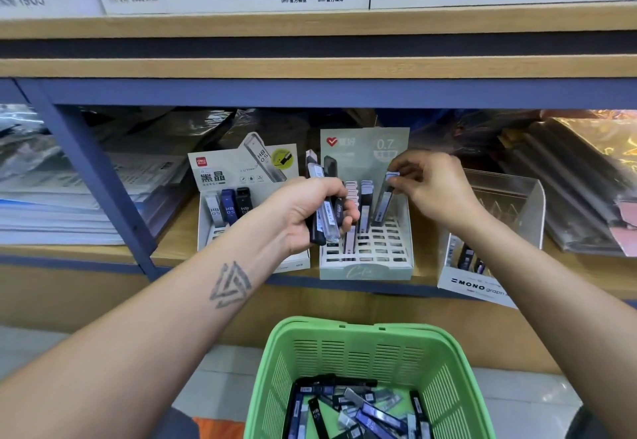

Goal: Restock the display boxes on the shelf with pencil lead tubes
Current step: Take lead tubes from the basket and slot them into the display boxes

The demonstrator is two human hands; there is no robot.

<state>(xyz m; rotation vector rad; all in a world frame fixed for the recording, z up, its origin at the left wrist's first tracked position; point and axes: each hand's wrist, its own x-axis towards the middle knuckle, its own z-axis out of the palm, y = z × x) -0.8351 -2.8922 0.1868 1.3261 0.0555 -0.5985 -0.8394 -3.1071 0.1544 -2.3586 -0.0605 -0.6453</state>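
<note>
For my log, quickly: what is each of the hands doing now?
Left hand: closed, holding a bundle of lead tubes.
Right hand: closed, pinching one lead tube over the 0.7 display box.

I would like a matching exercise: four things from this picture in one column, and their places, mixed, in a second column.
1. green plastic basket
2. bundle of lead tubes
3. single grey lead tube
4. white box marked HB 0.5

a. left of the pale green 0.7 box
b. pinched by right hand
c. below the shelf
d. gripped in left hand

Pairs: 1-c, 2-d, 3-b, 4-a
</note>
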